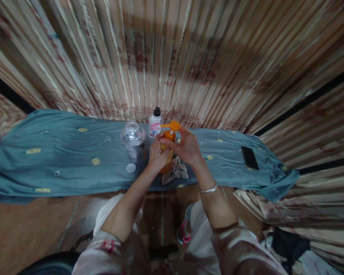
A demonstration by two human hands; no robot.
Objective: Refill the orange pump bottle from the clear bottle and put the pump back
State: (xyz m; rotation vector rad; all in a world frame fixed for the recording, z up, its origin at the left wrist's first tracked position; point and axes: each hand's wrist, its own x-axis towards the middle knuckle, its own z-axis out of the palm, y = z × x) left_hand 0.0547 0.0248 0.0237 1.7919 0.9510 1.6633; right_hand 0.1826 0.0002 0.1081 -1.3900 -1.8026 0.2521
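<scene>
An orange pump bottle (169,136) stands on a teal cloth (68,152) laid over a surface in front of me. My left hand (157,152) wraps around the bottle's body. At the bottle's neck, just below the orange pump head (174,125), my right hand (186,147) grips with its fingers. A silver bangle sits on my right wrist. The lower part of the bottle is hidden behind my hands.
A clear plastic bottle (133,142) stands left of the pump bottle, with a small round cap (130,167) lying before it. A white bottle with a black cap (155,122) stands behind. A crumpled beige rag (176,171) lies below my hands. A black phone (249,157) rests at right. Striped curtains hang behind.
</scene>
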